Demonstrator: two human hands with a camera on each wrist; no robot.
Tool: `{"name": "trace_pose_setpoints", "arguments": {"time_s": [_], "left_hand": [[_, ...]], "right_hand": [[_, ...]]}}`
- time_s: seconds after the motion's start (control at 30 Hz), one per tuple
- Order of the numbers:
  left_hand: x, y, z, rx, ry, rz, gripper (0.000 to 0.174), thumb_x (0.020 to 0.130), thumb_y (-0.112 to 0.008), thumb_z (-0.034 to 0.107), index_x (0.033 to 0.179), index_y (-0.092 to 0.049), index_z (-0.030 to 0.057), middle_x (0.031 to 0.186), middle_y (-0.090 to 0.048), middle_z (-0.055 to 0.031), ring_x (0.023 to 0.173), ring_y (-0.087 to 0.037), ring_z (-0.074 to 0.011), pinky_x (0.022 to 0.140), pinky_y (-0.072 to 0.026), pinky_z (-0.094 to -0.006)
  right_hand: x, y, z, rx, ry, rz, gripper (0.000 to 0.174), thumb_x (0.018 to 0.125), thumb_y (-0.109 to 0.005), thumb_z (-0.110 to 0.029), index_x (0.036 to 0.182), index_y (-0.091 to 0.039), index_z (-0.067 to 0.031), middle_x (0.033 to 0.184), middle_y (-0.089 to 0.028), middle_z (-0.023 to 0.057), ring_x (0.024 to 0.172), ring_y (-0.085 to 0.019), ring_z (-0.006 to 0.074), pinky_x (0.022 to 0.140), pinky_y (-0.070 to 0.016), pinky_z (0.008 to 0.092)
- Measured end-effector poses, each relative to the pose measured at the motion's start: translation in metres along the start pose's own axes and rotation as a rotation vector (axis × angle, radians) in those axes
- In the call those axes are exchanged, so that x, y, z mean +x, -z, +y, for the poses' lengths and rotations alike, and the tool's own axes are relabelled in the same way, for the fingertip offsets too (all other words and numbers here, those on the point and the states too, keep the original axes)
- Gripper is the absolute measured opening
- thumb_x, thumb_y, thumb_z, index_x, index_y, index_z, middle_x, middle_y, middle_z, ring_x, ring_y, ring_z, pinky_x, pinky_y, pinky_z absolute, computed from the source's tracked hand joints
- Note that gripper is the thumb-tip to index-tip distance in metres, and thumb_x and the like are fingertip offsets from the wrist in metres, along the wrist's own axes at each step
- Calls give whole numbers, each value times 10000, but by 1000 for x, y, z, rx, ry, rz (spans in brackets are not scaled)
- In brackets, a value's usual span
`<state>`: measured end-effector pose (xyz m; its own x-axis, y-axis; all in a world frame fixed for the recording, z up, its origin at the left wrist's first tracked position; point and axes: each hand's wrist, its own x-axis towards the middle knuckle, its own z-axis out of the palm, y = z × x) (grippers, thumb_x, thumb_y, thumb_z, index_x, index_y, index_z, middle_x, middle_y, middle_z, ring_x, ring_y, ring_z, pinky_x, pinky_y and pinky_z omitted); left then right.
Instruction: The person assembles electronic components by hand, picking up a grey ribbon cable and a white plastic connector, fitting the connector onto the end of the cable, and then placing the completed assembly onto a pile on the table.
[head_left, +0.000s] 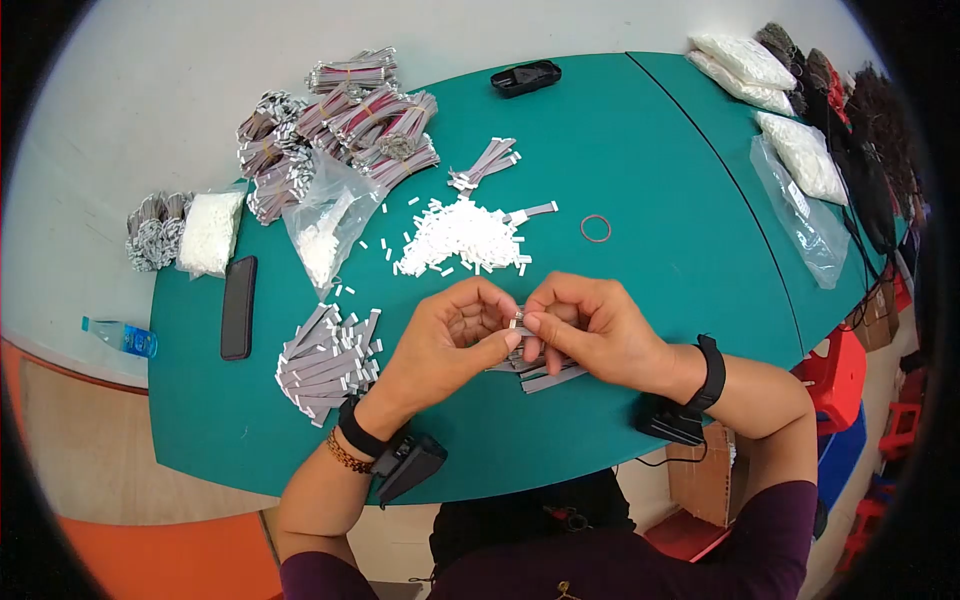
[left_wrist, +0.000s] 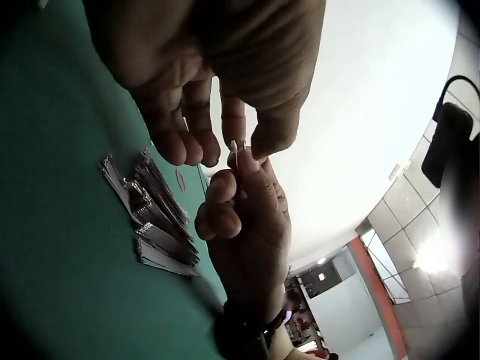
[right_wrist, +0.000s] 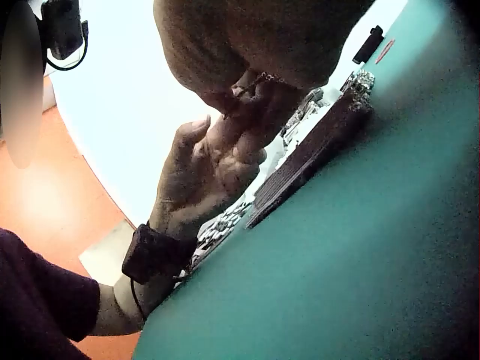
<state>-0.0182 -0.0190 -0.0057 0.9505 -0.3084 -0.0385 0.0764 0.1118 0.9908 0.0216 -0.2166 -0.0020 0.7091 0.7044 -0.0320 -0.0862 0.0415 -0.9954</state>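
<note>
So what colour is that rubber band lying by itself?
Red; the rubber band shows best in the head view.

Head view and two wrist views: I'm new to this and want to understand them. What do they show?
There is no robot, only a person with bare hands. The head view comes from a camera worn on the head, looking down; the others come from cameras strapped to the wrists, the small black boxes.

On the green table lie a heap of small white pieces, loose grey strips, bundles of strips, a phone and filled plastic bags.

The left hand and right hand meet, pinching something tiny and partly white at the fingertips. It is too small and covered to identify.
</note>
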Motion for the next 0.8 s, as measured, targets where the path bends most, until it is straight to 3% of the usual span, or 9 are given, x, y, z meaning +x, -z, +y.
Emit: {"name": "trace_pose_setpoints", "arguments": {"time_s": [0.07,0.8], "left_hand": [[0,-1,-1,29,-61,9,125,851,-618,45,955,-551,24,891,-597,-14,836,-575,-66,739,-468,-218],[-3,-8,1,7,-61,142,106,856,-629,51,937,-616,-17,911,-639,-59,840,-591,-88,772,-487,-228]], "right_hand": [[0,-1,1,-47,47,10,118,929,-524,-122,920,-552,-9,705,-630,27,554,-544,38,493,-435,175],[0,-3,4,-236,230,86,79,884,-575,-78,878,-561,-1,653,-627,32,550,-571,61,491,-459,208]]}}
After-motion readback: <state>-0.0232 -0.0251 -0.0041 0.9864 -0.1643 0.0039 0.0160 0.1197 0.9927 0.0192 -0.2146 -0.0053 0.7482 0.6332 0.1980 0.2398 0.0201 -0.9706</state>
